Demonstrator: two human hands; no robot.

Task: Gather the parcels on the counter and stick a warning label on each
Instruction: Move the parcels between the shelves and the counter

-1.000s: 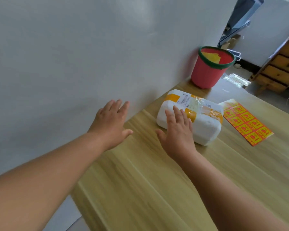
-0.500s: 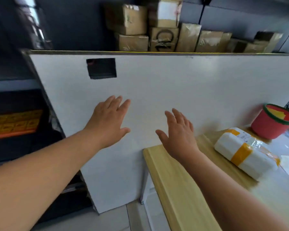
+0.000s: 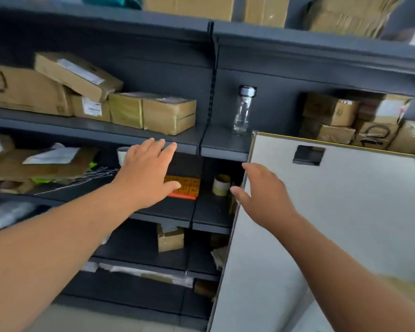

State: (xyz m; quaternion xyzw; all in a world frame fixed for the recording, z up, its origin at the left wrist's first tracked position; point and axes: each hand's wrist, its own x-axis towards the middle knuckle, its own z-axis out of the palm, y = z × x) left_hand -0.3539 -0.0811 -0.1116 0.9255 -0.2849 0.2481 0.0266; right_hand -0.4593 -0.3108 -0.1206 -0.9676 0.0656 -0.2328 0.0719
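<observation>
The view has swung from the counter to dark shelves [image 3: 94,131]. The left hand [image 3: 146,174] and right hand [image 3: 262,196] reach forward empty, fingers spread wide. Cardboard parcels [image 3: 169,113] line a shelf's front edge, likely the next to gather.

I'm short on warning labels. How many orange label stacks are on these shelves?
1. The orange label stack lies on a dark shelf, partly behind the left hand, left of the tape roll. More may be hidden.
</observation>
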